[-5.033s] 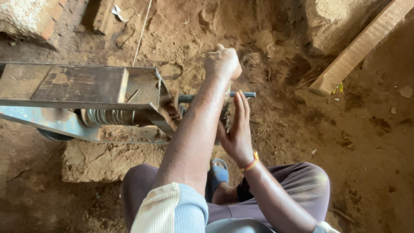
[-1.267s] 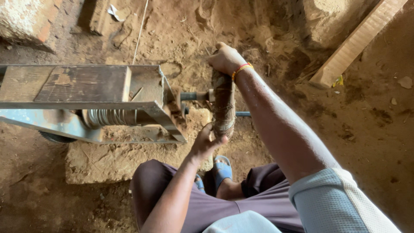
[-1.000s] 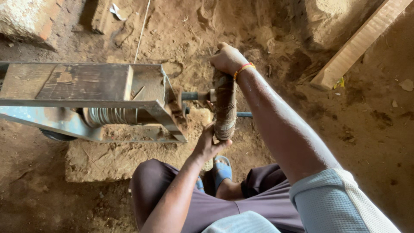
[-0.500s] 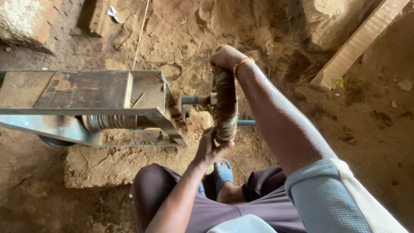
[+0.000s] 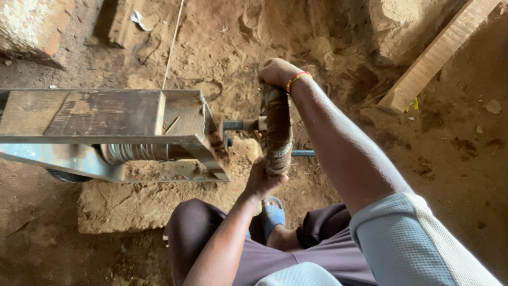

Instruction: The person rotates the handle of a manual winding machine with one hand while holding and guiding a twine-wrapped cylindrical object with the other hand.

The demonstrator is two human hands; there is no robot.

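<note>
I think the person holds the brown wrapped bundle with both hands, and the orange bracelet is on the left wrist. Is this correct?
Not quite. The head view shows both hands on the wrapped bundle, but the orange bracelet is on the right hand, at the wrist. The left hand wears none.

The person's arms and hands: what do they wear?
Both forearms are bare. The right hand has an orange and yellow bangle at the wrist; the right upper arm has a short pale blue-grey sleeve. The left hand wears nothing.

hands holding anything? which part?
Both grip the wrapped crank bar: right hand on its far end, left hand on its near end.
</note>
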